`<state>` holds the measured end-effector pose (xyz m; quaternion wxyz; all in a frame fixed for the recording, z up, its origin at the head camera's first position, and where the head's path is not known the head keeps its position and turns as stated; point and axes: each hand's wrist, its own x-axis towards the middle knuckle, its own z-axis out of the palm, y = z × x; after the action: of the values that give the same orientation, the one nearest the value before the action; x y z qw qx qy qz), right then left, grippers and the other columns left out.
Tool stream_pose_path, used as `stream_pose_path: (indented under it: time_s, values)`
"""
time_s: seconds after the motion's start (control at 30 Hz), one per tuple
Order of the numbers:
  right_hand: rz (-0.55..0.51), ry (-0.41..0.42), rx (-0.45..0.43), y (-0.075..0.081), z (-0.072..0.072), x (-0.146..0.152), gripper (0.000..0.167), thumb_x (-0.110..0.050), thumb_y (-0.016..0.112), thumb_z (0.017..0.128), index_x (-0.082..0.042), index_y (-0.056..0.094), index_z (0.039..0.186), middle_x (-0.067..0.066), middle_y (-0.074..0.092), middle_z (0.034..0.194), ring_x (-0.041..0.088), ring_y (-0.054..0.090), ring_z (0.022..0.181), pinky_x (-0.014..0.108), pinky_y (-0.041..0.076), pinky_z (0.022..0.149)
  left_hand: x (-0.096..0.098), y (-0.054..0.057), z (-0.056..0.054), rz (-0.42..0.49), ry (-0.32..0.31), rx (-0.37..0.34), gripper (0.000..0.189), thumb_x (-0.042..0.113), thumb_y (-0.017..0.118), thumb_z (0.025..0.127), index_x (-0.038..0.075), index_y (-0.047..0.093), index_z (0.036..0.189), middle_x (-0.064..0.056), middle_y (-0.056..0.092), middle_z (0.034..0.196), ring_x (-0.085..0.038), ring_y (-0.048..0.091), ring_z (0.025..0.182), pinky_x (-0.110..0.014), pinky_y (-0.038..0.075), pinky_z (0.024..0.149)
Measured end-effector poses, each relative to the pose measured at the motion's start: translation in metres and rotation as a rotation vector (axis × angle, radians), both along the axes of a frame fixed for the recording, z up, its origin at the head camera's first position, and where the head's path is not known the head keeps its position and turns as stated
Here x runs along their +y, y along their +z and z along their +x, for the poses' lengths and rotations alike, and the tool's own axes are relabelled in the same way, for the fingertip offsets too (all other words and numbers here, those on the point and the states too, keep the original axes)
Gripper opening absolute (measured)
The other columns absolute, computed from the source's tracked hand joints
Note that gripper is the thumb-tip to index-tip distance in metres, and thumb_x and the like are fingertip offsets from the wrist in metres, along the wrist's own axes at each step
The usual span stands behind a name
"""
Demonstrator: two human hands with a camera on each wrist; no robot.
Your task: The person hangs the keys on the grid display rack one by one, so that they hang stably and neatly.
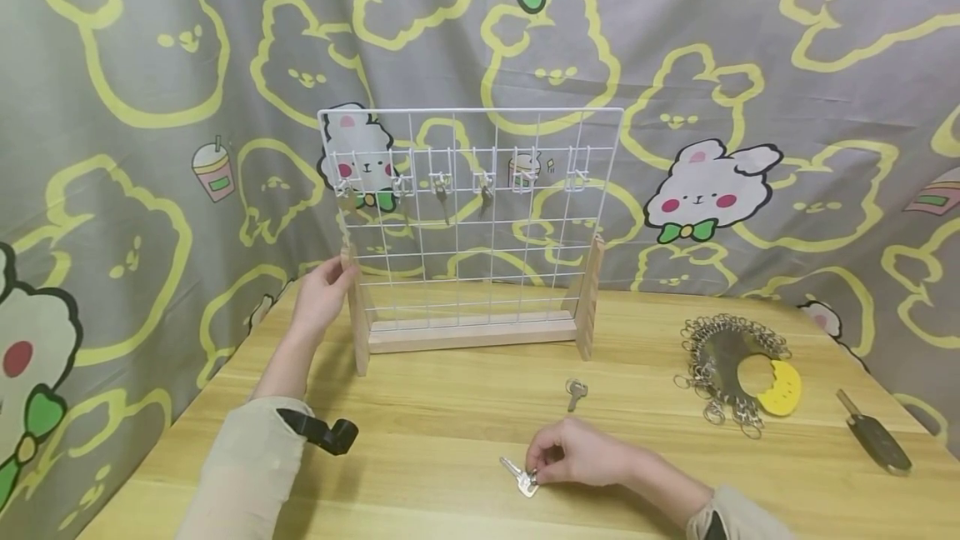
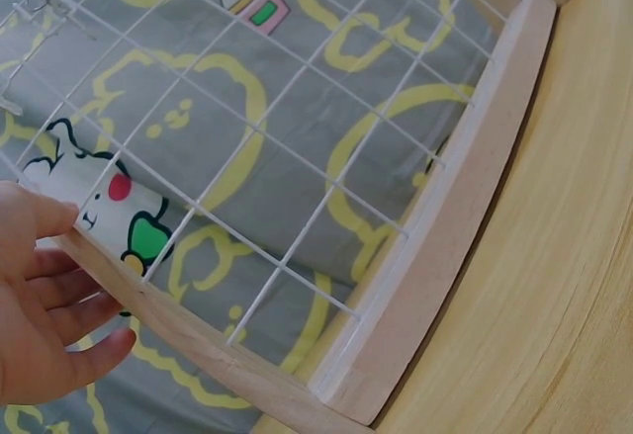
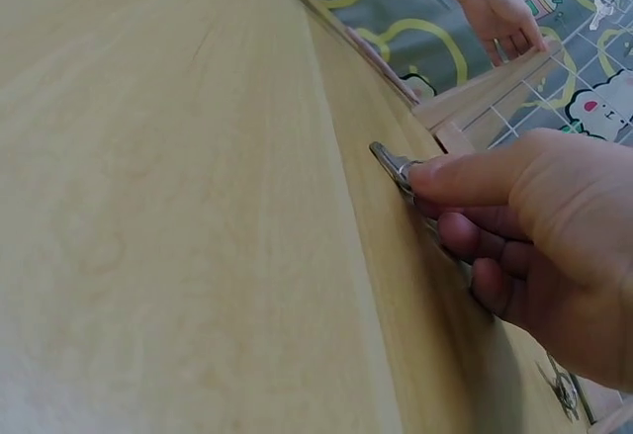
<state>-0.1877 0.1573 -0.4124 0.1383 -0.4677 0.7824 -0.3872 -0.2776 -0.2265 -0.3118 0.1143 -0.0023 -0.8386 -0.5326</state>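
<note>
A white wire grid rack (image 1: 471, 254) in a pale wooden stand is upright on the table. My left hand (image 1: 324, 294) holds the top of its left wooden post (image 2: 178, 340) between thumb and fingers. Near the table front, my right hand (image 1: 581, 452) pinches a silver key (image 1: 523, 480) by its ring end; the key's blade points left. In the right wrist view the key (image 3: 393, 167) juts from beneath the thumb. Another key (image 1: 576, 394) with a ring lies just beyond this hand. Several keys, one of them a hanging key (image 1: 442, 200), are on the grid's hooks.
At the right lie a bunch of small metal rings around a dark disc (image 1: 723, 365), a yellow crescent piece (image 1: 783, 388) and a black car key (image 1: 876, 440). A patterned grey curtain (image 1: 712, 15) stands behind the wooden table (image 1: 420, 440).
</note>
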Motion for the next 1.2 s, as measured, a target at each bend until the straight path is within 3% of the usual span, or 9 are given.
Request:
stream_pose_path:
  time_s: [0.3, 0.47, 0.57, 0.8, 1.2]
  values:
    - [-0.054, -0.071, -0.024, 0.001, -0.006, 0.005, 0.005, -0.006, 0.068, 0.081, -0.010, 0.067, 0.083, -0.007, 0.064, 0.083, 0.000, 0.056, 0.076, 0.022, 0.053, 0.068, 0.002, 0.004, 0.004, 0.017, -0.007, -0.010, 0.064, 0.035, 0.044, 0.098, -0.003, 0.022, 0.144, -0.024, 0.028, 0.145, -0.037, 0.027, 0.133, -0.047, 0.023, 0.110]
    - [-0.107, -0.114, -0.053, 0.006, -0.010, 0.009, 0.002, -0.006, 0.067, 0.082, -0.005, 0.067, 0.083, 0.004, 0.066, 0.081, 0.003, 0.057, 0.075, 0.024, 0.053, 0.066, 0.002, 0.004, 0.004, 0.015, -0.005, -0.009, 0.063, 0.034, 0.043, 0.098, -0.003, 0.023, 0.144, -0.024, 0.029, 0.145, -0.037, 0.028, 0.133, -0.048, 0.024, 0.109]
    - [-0.117, -0.155, -0.062, 0.011, -0.013, 0.012, 0.006, -0.008, 0.068, 0.082, -0.003, 0.067, 0.084, 0.005, 0.066, 0.081, 0.004, 0.058, 0.074, 0.024, 0.053, 0.065, 0.002, 0.004, 0.004, 0.017, -0.004, -0.007, 0.062, 0.034, 0.044, 0.098, -0.003, 0.023, 0.144, -0.024, 0.030, 0.145, -0.037, 0.028, 0.133, -0.047, 0.024, 0.109]
    - [-0.073, -0.251, -0.023, 0.027, -0.020, 0.019, 0.006, -0.007, 0.067, 0.083, -0.013, 0.068, 0.084, -0.008, 0.064, 0.081, 0.006, 0.057, 0.074, 0.024, 0.052, 0.064, 0.002, 0.004, 0.003, 0.021, -0.006, -0.005, 0.062, 0.034, 0.043, 0.098, -0.003, 0.023, 0.144, -0.024, 0.029, 0.145, -0.037, 0.028, 0.133, -0.047, 0.023, 0.109]
    - [-0.068, -0.352, -0.002, 0.059, -0.029, 0.021, 0.006, -0.011, 0.065, 0.086, -0.006, 0.067, 0.087, 0.003, 0.064, 0.082, 0.013, 0.058, 0.070, 0.026, 0.052, 0.060, 0.001, 0.004, 0.005, 0.026, -0.021, -0.011, 0.065, 0.035, 0.043, 0.098, -0.004, 0.020, 0.144, -0.024, 0.027, 0.146, -0.037, 0.026, 0.134, -0.047, 0.024, 0.110]
